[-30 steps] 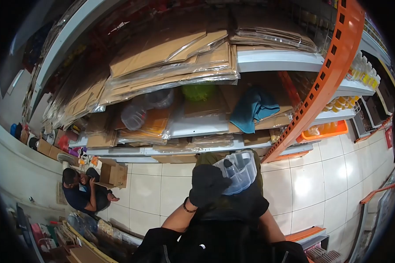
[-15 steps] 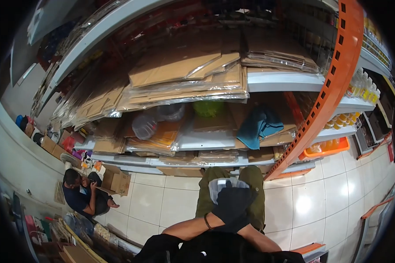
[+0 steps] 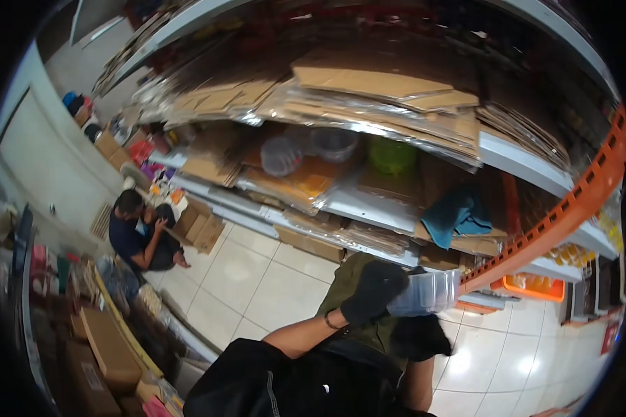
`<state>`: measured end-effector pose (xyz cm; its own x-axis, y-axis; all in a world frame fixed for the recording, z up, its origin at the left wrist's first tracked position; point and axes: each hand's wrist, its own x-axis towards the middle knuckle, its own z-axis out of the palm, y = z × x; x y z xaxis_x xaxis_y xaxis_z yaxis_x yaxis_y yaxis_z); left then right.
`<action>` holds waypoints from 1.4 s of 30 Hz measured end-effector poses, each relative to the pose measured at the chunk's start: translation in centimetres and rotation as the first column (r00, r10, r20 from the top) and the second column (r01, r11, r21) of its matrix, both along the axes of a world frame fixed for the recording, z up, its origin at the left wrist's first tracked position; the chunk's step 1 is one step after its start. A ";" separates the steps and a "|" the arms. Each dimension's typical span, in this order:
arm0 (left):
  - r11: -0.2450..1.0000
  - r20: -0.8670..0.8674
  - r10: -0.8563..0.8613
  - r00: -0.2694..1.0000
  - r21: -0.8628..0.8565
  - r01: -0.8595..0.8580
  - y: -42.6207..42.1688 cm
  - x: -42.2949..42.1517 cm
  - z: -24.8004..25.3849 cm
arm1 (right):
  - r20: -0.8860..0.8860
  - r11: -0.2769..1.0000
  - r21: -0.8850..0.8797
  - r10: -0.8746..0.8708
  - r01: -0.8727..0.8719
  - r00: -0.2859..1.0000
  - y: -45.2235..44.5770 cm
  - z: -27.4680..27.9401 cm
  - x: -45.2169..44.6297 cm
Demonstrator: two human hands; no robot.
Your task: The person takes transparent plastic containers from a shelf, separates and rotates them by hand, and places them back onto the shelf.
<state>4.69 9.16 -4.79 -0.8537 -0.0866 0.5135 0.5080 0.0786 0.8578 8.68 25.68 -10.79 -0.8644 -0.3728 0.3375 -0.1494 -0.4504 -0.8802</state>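
A clear plastic container [image 3: 424, 292] with compartments is above my lap, tilted. My left hand [image 3: 375, 288], in a black glove, is at its left side with the fingers closed on its edge. Just below the container is my right hand [image 3: 421, 338], also black-gloved and blurred; its fingers cannot be made out. On the shelf ahead sit a clear round tub [image 3: 281, 156], a second clear tub [image 3: 334, 144], a green bowl [image 3: 391, 156] and a teal cloth [image 3: 457, 217].
Flattened cardboard [image 3: 368, 80] fills the upper shelf. An orange rack post [image 3: 563, 215] rises at right, beside an orange tray [image 3: 533, 286]. At left a person [image 3: 142, 233] sits on the floor near an open carton [image 3: 199, 227]. Brown boxes [image 3: 108, 347] are at lower left.
The view has swung left, so the shelf appears further right. The container has come out from under my left hand and now shows to its right. My hands have moved apart.
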 end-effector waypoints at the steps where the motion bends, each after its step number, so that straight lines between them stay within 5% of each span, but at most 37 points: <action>1: 0.985 -0.044 0.078 0.996 -0.154 -0.084 0.2 0.3 -1.5 | 0.048 0.846 -0.516 0.186 -0.135 0.981 -1.0 1.7 0.1; 2: 0.939 -0.097 0.142 0.985 -0.302 -0.165 0.4 0.5 -2.8 | 0.005 0.609 -0.767 0.322 -0.203 0.947 -1.8 3.4 0.3; 3: 0.865 -0.155 0.191 0.969 -0.441 -0.241 0.3 0.6 -3.5 | 0.070 0.585 -0.804 0.275 -0.109 0.959 -2.0 4.2 0.4; 4: 0.855 0.024 0.119 0.993 -0.511 -0.091 -0.1 0.7 -4.0 | 0.138 0.554 -0.832 0.224 -0.010 0.965 -2.3 4.7 0.6; 7: 0.956 -0.188 -0.019 0.982 -0.292 -0.038 -1.5 -0.1 -4.1 | 0.324 0.617 -0.757 0.072 0.213 0.943 -2.3 4.5 1.0; 9: 0.969 -0.122 -0.020 0.992 -0.248 -0.011 -2.5 -0.1 -3.0 | 0.303 0.887 -0.436 -0.013 0.150 0.953 -1.3 3.7 1.4; 11: 0.987 -0.085 0.048 0.995 -0.147 -0.061 -2.8 -0.4 -0.8 | 0.088 0.997 0.070 -0.038 0.032 0.995 -0.7 4.4 1.3; 13: 0.988 -0.030 0.154 0.988 0.004 -0.154 -2.2 -0.4 1.3 | -0.234 0.866 0.476 -0.046 0.156 0.971 -1.6 5.4 0.5; 15: 0.950 -0.024 0.296 0.955 -0.094 -0.297 -2.7 -1.2 -0.4 | -0.481 0.663 0.631 -0.075 0.404 0.873 -3.0 5.5 -0.1; 18: 0.761 -0.155 0.530 0.834 -0.347 -0.548 -4.0 -2.2 -2.9 | -0.600 0.515 0.659 -0.080 0.549 0.796 -4.0 5.7 -0.6; 20: 0.640 -0.318 0.511 0.799 -0.480 -0.600 -6.0 -2.2 -4.1 | -0.615 0.493 0.672 -0.043 0.553 0.787 -3.6 6.2 -0.7; 23: 0.846 0.106 0.507 0.855 -0.252 -0.471 -5.8 -1.5 -5.9 | -0.630 0.489 0.681 0.012 0.545 0.776 -3.6 6.6 -0.7; 24: 0.714 -0.046 0.545 0.837 -0.498 -0.493 -6.7 -1.5 -6.4 | -0.632 0.497 0.679 0.019 0.541 0.775 -3.9 6.5 -0.7; 26: 0.690 -0.080 0.551 0.831 -0.517 -0.507 -6.8 -2.1 -7.0 | -0.630 0.565 0.642 0.002 0.519 0.777 -3.8 6.0 -1.0; 27: 0.814 0.063 0.532 0.844 -0.313 -0.490 -5.8 -1.9 -6.1 | -0.603 0.547 0.665 -0.011 0.510 0.798 -3.3 5.7 -1.1; 29: 0.837 0.044 0.509 0.860 -0.259 -0.482 -5.4 -1.4 -5.9 | -0.540 0.564 0.700 0.017 0.438 0.842 -3.0 5.9 -1.0; 30: 0.760 -0.118 0.496 0.860 -0.420 -0.496 -6.1 -1.4 -6.3 | -0.507 0.597 0.706 0.051 0.381 0.860 -3.2 6.5 -0.8; 34: 0.795 -0.112 0.523 0.845 -0.293 -0.531 -5.3 -1.5 -6.7 | -0.517 0.679 0.563 -0.156 0.471 0.842 -2.9 6.7 -1.4; 37: 0.654 -0.311 0.474 0.824 -0.501 -0.566 -6.0 -1.7 -6.5 | -0.608 0.602 0.653 0.055 0.460 0.792 -3.0 5.6 -0.9; 40: 0.564 -0.392 0.472 0.790 -0.555 -0.612 -5.6 -1.7 -5.1 | -0.526 0.716 0.589 -0.013 0.376 0.850 -2.5 6.8 -1.2; 42: 0.724 -0.128 0.511 0.850 -0.469 -0.506 -5.0 -1.5 -5.0 | -0.536 0.647 0.640 -0.010 0.414 0.844 -2.8 6.0 -1.0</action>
<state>3.22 4.17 -9.76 -0.7575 -0.2611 0.5983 0.2655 0.7142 0.6477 7.69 22.89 -4.77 -0.7694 -0.4899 0.4099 -0.6120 0.3813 -0.6929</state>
